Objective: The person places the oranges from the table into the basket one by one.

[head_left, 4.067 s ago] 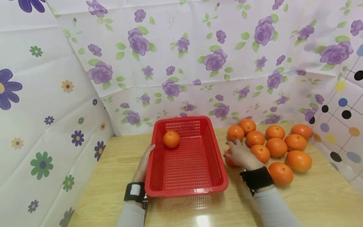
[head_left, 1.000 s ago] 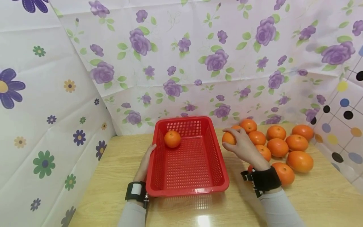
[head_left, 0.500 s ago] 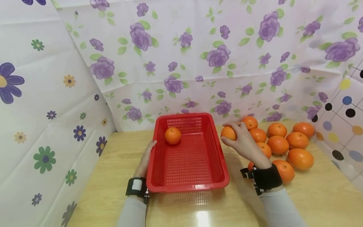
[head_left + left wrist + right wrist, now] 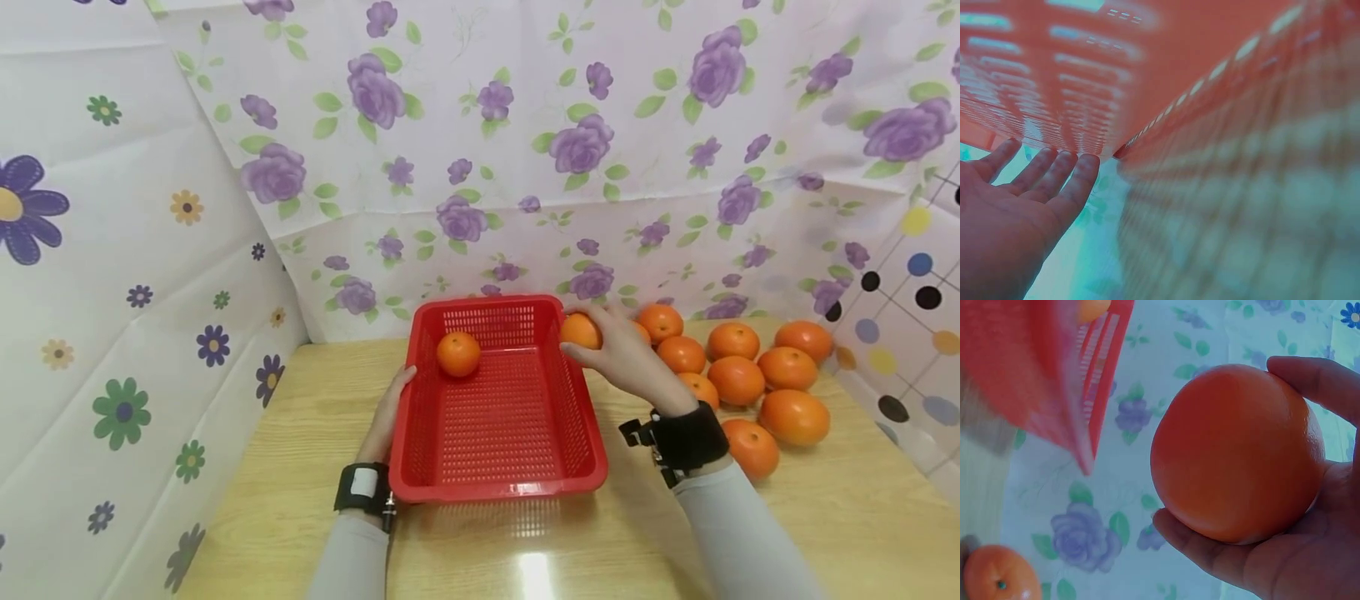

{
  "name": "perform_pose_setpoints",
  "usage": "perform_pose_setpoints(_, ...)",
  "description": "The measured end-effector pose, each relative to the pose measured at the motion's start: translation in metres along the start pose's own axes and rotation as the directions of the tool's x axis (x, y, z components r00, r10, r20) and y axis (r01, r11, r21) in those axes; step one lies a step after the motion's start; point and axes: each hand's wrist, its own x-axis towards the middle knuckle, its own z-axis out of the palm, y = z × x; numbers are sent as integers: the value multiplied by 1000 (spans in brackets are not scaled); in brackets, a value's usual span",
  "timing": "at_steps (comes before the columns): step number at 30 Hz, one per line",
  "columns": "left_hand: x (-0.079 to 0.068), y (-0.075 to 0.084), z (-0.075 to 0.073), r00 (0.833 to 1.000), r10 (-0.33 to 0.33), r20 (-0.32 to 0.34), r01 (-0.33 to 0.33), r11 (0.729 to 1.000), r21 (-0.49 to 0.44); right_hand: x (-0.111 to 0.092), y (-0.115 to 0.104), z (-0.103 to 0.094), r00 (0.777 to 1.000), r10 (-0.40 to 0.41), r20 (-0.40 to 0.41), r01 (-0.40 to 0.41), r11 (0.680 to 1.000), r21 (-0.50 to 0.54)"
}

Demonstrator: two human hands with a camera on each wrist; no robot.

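Observation:
A red plastic basket (image 4: 498,417) with perforated walls stands on the table, with one orange (image 4: 458,354) in its back left corner. My left hand (image 4: 387,414) is at the basket's left side; in the left wrist view its fingers (image 4: 1079,184) stretch out straight with the tips at the slotted wall. My right hand (image 4: 626,350) holds another orange (image 4: 580,332) at the basket's right rim, near the back corner. In the right wrist view thumb and fingers clasp this smooth, round orange (image 4: 1238,453), which hangs beside the basket wall (image 4: 1100,375).
Several more oranges (image 4: 735,381) lie grouped on the wooden table (image 4: 315,433) to the right, partly behind my right hand and wrist. Floral sheeting (image 4: 480,150) hangs close behind the basket, with more sheeting (image 4: 135,333) on the left and dotted sheeting (image 4: 915,350) on the right.
My right hand has taken up an orange from the group and carried it left to the basket's right rim. My left hand stays at the basket; the head view has tilted slightly.

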Motion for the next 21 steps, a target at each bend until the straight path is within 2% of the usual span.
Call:
perform_pose_setpoints(6,4,-3,-1,1000,28,14,-28,1000,11,15,-14,0,999,0,47,0,1000,-14)
perform_pose_setpoints(11,3,0,-1,999,20,46,-20,1000,4,29,-27,-1,999,-5,43,5,1000,-10)
perform_pose_setpoints(16,4,-1,-2,998,40,52,-39,999,-6,45,-40,7,998,-20,60,23,998,-53)
perform_pose_setpoints(21,3,-1,-3,998,33,62,-33,999,-3,60,-49,20,994,-9,107,14,999,-42)
